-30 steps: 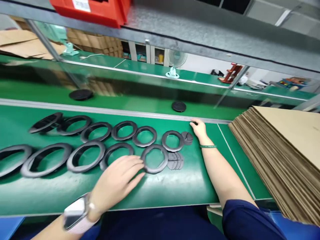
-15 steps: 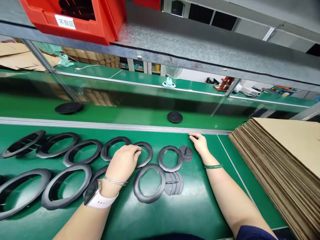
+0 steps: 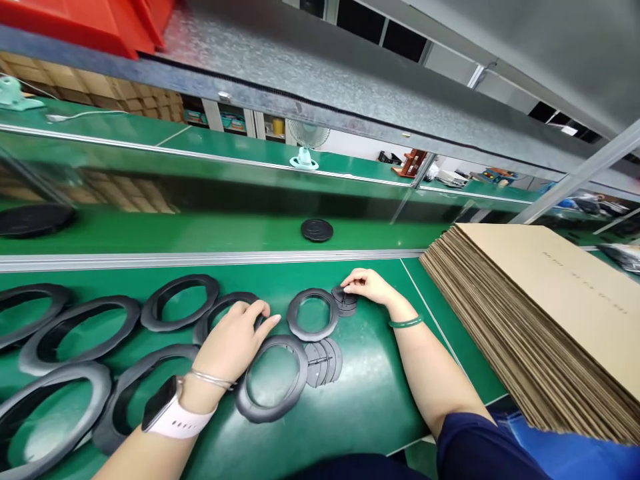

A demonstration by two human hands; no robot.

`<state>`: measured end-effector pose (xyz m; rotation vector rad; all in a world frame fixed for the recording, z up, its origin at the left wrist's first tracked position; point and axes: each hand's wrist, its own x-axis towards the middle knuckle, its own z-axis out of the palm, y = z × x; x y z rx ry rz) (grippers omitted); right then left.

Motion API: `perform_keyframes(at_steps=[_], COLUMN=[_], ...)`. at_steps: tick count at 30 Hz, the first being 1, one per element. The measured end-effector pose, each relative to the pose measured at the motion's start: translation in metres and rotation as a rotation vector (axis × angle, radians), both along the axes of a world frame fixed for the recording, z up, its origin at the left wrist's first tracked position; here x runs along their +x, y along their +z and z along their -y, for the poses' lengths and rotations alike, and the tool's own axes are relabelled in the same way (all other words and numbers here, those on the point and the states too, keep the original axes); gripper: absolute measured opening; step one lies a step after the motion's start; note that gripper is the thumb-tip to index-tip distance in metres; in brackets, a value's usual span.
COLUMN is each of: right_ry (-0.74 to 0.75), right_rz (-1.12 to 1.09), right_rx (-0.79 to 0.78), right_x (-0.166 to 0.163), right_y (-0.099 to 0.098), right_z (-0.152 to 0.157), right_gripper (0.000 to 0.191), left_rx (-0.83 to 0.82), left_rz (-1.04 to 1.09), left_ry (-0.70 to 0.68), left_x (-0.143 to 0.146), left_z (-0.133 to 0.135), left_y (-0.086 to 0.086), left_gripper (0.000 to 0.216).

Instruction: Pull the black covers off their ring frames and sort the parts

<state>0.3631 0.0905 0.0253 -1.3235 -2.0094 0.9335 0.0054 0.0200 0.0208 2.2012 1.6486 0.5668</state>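
Observation:
Several black plastic rings lie in two rows on the green table top. My left hand point(image 3: 235, 343) rests palm down on a back-row ring point(image 3: 215, 317), fingers spread, beside the nearest front ring point(image 3: 273, 379). My right hand point(image 3: 367, 285) has its fingertips on a small stack of black discs point(image 3: 344, 300), next to another ring point(image 3: 313, 314). A second fan of thin black discs point(image 3: 324, 360) lies just right of the front ring.
A tall stack of flat cardboard sheets point(image 3: 540, 313) fills the right side. Behind the metal rail point(image 3: 200, 259) runs a green conveyor belt carrying a black round lid point(image 3: 317, 230) and another at the far left point(image 3: 30, 219). A metal shelf with red bins point(image 3: 90, 23) hangs overhead.
My right hand came back from the metal rail onto the small disc stack. My left hand moved from the table's front up onto the back-row ring. The view shifted right.

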Motion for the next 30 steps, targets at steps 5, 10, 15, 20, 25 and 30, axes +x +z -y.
perform_keyframes(at_steps=[5, 10, 15, 20, 25, 30], right_ry=[-0.036, -0.156, -0.309, -0.37, -0.387, -0.343], right_rz=[0.153, 0.253, 0.267, 0.215, 0.129, -0.022], right_rx=[-0.001, 0.206, 0.285, 0.251, 0.273, 0.336], right_x=[-0.011, -0.027, -0.017, -0.001, -0.002, -0.05], right_y=[0.004, -0.001, -0.01, -0.019, -0.012, 0.013], right_z=[0.009, 0.006, -0.006, -0.018, -0.022, -0.012], right_gripper=[0.019, 0.051, 0.031, 0.02, 0.013, 0.005], left_rx=[0.056, -0.189, -0.414, -0.533, -0.462, -0.461], left_rz=[0.316, 1.094, 1.277, 1.15, 1.052, 1.078], left_ry=[0.205, 0.268, 0.357, 0.336, 0.259, 0.248], left_x=[0.001, 0.012, 0.014, 0.014, 0.017, 0.027], left_z=[0.003, 0.005, 0.005, 0.002, 0.001, 0.002], left_y=[0.014, 0.025, 0.028, 0.015, 0.0, -0.018], left_gripper=[0.044, 0.065, 0.06, 0.046, 0.048, 0.051])
